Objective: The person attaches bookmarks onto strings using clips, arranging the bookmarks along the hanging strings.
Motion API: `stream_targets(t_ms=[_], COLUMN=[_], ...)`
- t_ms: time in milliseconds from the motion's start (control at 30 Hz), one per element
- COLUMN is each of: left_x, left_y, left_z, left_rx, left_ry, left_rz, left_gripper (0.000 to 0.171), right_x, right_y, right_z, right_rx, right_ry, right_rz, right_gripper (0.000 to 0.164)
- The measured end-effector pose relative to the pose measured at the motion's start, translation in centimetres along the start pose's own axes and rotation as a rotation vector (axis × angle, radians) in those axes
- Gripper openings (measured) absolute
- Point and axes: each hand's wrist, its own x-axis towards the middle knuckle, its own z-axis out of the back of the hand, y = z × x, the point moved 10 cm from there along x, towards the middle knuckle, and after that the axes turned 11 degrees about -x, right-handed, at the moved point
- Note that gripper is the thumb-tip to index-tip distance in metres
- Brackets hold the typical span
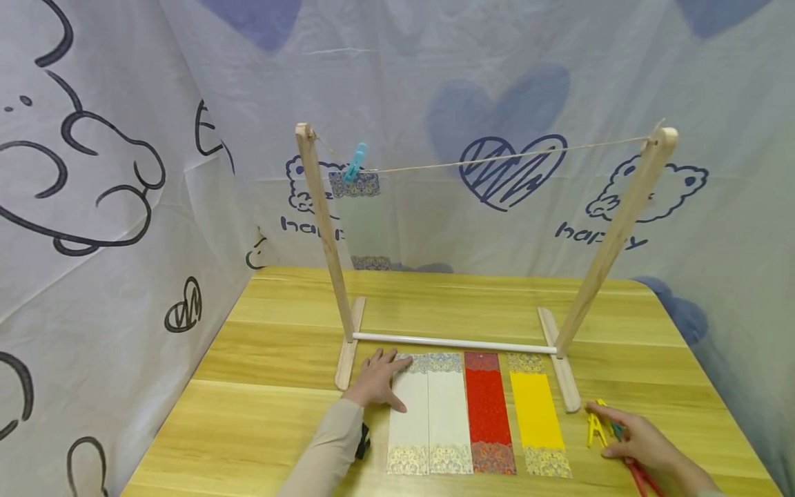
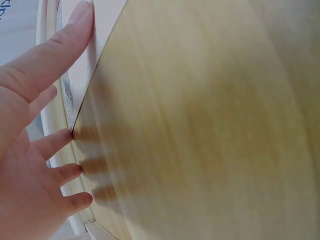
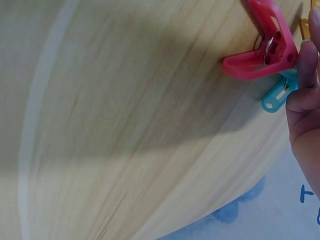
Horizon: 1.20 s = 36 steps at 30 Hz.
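Note:
My left hand [image 1: 377, 379] reaches over the left edge of a white paper strip [image 1: 408, 414] with patterned ends. In the left wrist view, the fingers [image 2: 55, 150] are spread, with fingertips at the strip's edge and the thumb over the strip. Beside it lie a second white strip [image 1: 448, 414], a red strip [image 1: 488, 407] and a yellow strip [image 1: 537, 411]. My right hand [image 1: 646, 442] is among clothespins, its index finger by a yellow clothespin [image 1: 595, 429] and thumb apart from it. Near that hand are a red clothespin [image 3: 267, 47] and a blue-green one [image 3: 277, 95].
A wooden frame with two posts [image 1: 329, 241] and a white crossbar [image 1: 453, 342] stands behind the strips. From its string [image 1: 497, 159], a blue clothespin [image 1: 355, 163] suspends a pale strip [image 1: 366, 224]. A small black object [image 1: 363, 442] is partly behind the left sleeve.

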Motion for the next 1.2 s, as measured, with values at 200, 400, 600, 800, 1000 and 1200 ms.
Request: stream_targets(t_ms=[200,400,600,800,1000,1200], left_x=[0.1,0.2,0.2,0.4,0.6,0.7], left_y=[-0.1,-0.2,-0.4,0.0,0.2,0.0], left_z=[0.1,0.3,0.6,0.8,1.0,1.2], left_rx=[0.015,0.000,-0.026,-0.040,-0.112,-0.219], left_ry=[-0.026,-0.058,-0.110,-0.156,-0.176,-0.184], left_rz=[-0.025,-0.018,-0.026,-0.035,-0.022,-0.007], left_gripper=[0.096,0.104,0.110,0.113,0.113,0.104], right_x=[0.1,0.1,0.1,0.1,0.1,0.5], right_y=[-0.7,0.1,1.1,1.2,1.8,0.2], right_z=[-0.1,0.8,1.3,1.5,1.7,2.0], right_rx=[-0.028,-0.074,-0.208,-0.379,-0.420,-0.380], right_ry=[-0.012,-0.171,-0.293,-0.363,-0.428,-0.364], right_rz=[-0.086,-0.031,0.045,0.025,0.060,-0.170], right_gripper=[0.064,0.057,0.055,0.055,0.056,0.048])
